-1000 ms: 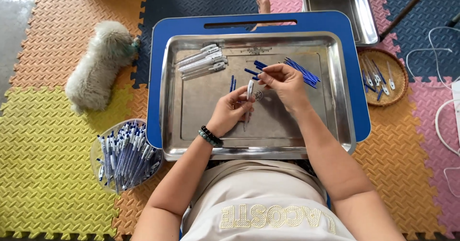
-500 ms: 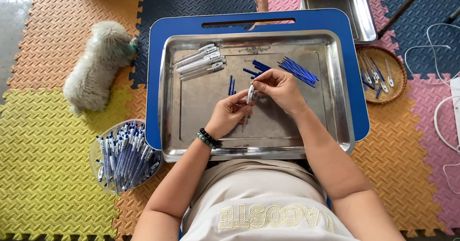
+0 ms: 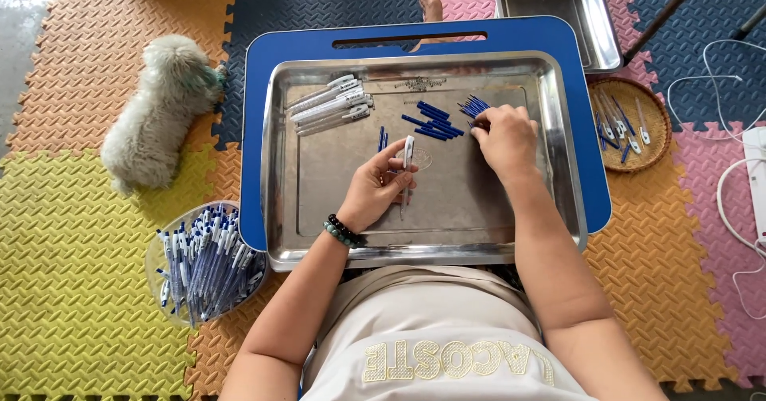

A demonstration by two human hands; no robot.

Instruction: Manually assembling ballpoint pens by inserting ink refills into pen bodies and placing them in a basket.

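Two bare hands worked over a steel tray (image 3: 558,169) that sat on a blue lap table (image 3: 586,122) in the middle of the frame. At the centre, the left hand (image 3: 375,193) pinched a white pen barrel (image 3: 408,158) upright between thumb and fingers. Right of it, the right hand (image 3: 504,136) lay palm down with its fingertips on a bunch of thin blue refills (image 3: 475,106); whether it gripped one could not be told. More loose blue pieces (image 3: 431,120) lay just left of that bunch, and a row of white pen barrels (image 3: 329,106) rested in the tray's upper left corner. At lower left a clear bowl (image 3: 155,257) held many blue and white pens (image 3: 203,261). A fluffy white dog (image 3: 155,126) lay on the foam mats at upper left, and a small wicker basket (image 3: 654,110) of pen parts sat at right.
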